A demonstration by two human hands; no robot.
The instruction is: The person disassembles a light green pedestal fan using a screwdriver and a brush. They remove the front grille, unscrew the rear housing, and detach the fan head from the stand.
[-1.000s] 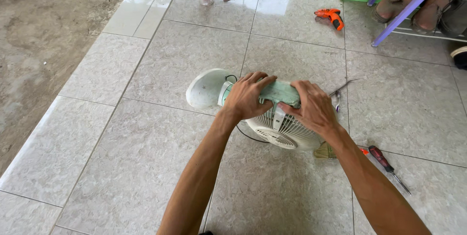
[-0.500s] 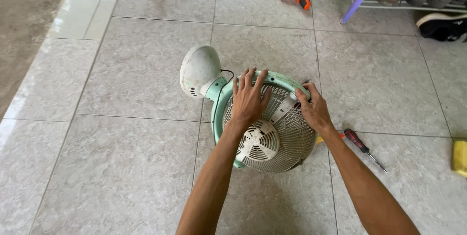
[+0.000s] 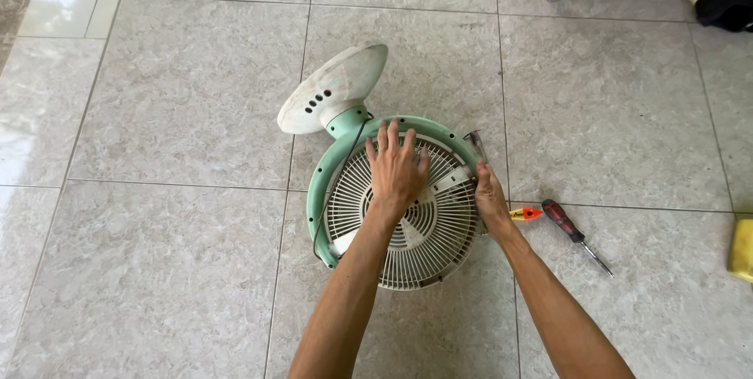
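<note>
I have the fan (image 3: 396,206) lying flat on the tiled floor (image 3: 172,112), grille side up, its round white base (image 3: 333,89) tipped up on the far side of the grille and a dark cord running down the fan's left rim. My left hand (image 3: 396,171) rests palm-down on the upper part of the white grille (image 3: 416,246), fingers (image 3: 383,137) spread wide and flat, pinning the fan rather than gripping anything. My right hand (image 3: 488,203) sits at the fan's right edge, its fingers curled in against the green ring (image 3: 318,191) where a small clip or latch seems to stand; I cannot tell whether they are pinching it or only touching it, since the hand hides the contact. I judge the step in hand to be working the grille's fastening at the rim while the other hand steadies the body. The next move, as I read it, calls for a firm hold-down from the left palm and a careful pull or pry at that one spot on the right, without bending the thin plastic ribs. Just right of the fan lie a small orange-tipped tool (image 3: 525,213) and a red-and-black screwdriver (image 3: 574,234), both near the right wrist. A yellow thing (image 3: 740,250) lies at the frame's right edge, well apart from the fan.
</note>
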